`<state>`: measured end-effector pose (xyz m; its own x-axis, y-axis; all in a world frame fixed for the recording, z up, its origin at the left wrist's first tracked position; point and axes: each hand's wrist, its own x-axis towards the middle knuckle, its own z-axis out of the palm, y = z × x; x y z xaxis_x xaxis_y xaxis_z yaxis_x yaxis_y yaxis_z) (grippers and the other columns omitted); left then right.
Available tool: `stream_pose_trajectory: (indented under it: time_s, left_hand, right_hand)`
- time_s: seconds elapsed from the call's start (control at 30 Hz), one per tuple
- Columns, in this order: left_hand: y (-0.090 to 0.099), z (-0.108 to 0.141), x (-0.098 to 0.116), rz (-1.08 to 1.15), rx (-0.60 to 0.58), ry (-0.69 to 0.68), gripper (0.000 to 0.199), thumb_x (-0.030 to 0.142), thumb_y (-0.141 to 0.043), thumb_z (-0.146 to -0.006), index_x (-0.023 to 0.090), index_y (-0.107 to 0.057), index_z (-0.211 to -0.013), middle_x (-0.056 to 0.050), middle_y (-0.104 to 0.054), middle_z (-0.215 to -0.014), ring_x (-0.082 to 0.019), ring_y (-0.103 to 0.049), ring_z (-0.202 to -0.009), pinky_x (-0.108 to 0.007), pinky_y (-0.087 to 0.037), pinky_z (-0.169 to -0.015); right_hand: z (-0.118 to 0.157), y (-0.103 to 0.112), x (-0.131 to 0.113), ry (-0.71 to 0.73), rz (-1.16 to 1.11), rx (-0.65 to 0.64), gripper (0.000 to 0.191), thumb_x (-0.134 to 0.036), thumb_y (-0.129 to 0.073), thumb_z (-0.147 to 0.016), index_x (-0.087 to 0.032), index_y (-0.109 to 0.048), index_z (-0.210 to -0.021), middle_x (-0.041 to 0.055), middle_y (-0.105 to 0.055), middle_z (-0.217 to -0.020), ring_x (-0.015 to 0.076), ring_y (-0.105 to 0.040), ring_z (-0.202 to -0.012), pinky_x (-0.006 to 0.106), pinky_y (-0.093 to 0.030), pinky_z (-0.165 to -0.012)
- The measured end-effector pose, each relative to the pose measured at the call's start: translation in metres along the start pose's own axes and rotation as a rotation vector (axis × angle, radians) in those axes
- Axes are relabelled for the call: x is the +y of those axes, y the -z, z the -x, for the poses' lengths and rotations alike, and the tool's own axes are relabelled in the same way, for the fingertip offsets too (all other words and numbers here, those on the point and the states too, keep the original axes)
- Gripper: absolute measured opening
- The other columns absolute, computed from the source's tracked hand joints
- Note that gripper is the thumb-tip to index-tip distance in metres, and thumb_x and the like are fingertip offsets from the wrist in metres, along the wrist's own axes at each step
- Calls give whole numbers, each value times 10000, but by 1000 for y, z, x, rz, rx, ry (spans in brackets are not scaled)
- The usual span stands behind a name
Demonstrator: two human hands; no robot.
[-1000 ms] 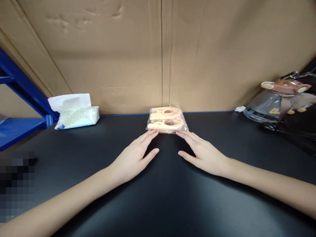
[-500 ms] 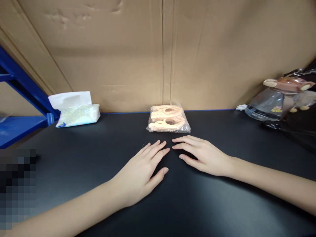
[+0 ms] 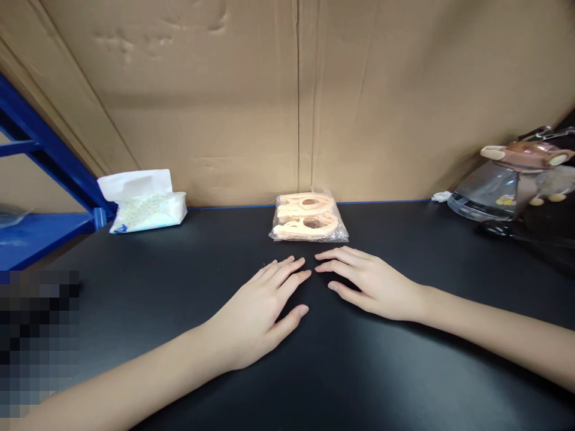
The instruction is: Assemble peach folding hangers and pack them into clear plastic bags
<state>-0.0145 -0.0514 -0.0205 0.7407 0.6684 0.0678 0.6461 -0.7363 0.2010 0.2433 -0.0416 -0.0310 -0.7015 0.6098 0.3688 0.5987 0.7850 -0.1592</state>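
My left hand (image 3: 263, 311) lies palm down on the black table (image 3: 386, 383), fingers apart, holding nothing. To its right rests my right hand (image 3: 375, 281), also palm down with spread fingers and nothing in it. The fingertips of the two hands point toward each other with a small gap between them. Just beyond the fingertips sits a clear plastic bag (image 3: 309, 216) with peach-coloured flat pieces inside, close to the table's back edge. Neither hand touches the bag.
A tissue pack (image 3: 150, 209) stands at the back left, near a blue metal frame (image 3: 49, 161). At the back right are a clear bottle with a brown lid (image 3: 489, 185) and a crumpled white tissue (image 3: 442, 196). A cardboard wall (image 3: 215, 102) rises behind the table.
The whole view has shifted slightly, so things appear a little further right. Both hands keep the same pose on the table.
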Motion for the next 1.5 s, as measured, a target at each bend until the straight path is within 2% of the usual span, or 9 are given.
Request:
stream_pose_trajectory:
  time_s: [0.53,0.63,0.77,0.87,0.97,1.1,1.23,1.33,1.5]
  left_hand:
    - [-1,-1,-2,115,68,-7,494,382,-447,-1002,157,-466,-1442,-147,-412,-1543,-348,-365,-1436,-604,-312,-1171]
    - [1,2,2,201,133,-56,411,330,-500,-980,213,-540,-1372,-97,-524,-1468,-308,-448,-1388,-525,-366,-1162]
    - [11,-6,6,374,369,-65,292,294,-474,-972,280,-567,-1249,-14,-649,-1262,-181,-590,-1189,-330,-466,-1047]
    - [19,-30,-11,486,637,157,284,284,-491,-959,224,-517,-1236,-58,-605,-1226,-196,-584,-1116,-359,-469,-1006]
    - [28,-67,-45,583,762,413,312,281,-494,-988,166,-481,-1278,-72,-608,-1114,-199,-624,-940,-397,-532,-856]
    - [36,-106,-79,747,619,638,287,351,-616,-950,147,-601,-1152,-72,-636,-1096,-199,-643,-922,-392,-568,-810]
    - [38,-119,-76,936,481,698,259,341,-627,-948,144,-623,-1117,-68,-655,-1074,-183,-657,-888,-362,-584,-773]
    - [36,-120,-61,1055,507,687,255,345,-617,-954,138,-625,-1104,-64,-658,-1054,-179,-659,-873,-354,-585,-762]
    - [33,-123,-35,1234,641,624,271,299,-625,-951,152,-595,-1177,-71,-642,-1107,-181,-655,-898,-351,-588,-764]
  right_hand:
    - [-1,0,0,-8,-6,0,290,-274,-465,-994,-178,-607,-1228,121,-630,-1313,222,-600,-1216,432,-526,-1027]
    - [1,-1,-3,-4,3,5,280,-266,-472,-991,-175,-613,-1214,119,-630,-1310,223,-600,-1214,420,-516,-1030]
    - [-8,13,-13,-22,-8,62,232,-244,-451,-983,-183,-637,-1108,71,-714,-1080,183,-672,-979,330,-554,-862]
    - [-32,33,-10,-220,105,94,239,-270,-438,-969,-191,-662,-952,49,-722,-937,177,-661,-868,306,-512,-779]
    - [-69,49,7,-390,160,38,262,-342,-463,-970,-197,-673,-910,28,-719,-833,161,-653,-723,277,-457,-621]
    - [-112,54,36,-581,293,-54,356,-457,-526,-937,-144,-667,-840,85,-685,-782,220,-653,-764,334,-468,-644]
    - [-127,49,50,-669,313,-216,398,-529,-558,-932,-143,-656,-931,44,-677,-862,157,-641,-760,349,-536,-720]
    - [-127,44,50,-675,310,-237,328,-454,-554,-962,-146,-647,-1025,48,-680,-964,156,-653,-828,359,-555,-768]
    - [-124,37,46,-658,307,-183,315,-434,-565,-960,-146,-641,-1060,58,-676,-1024,167,-654,-875,372,-556,-793]
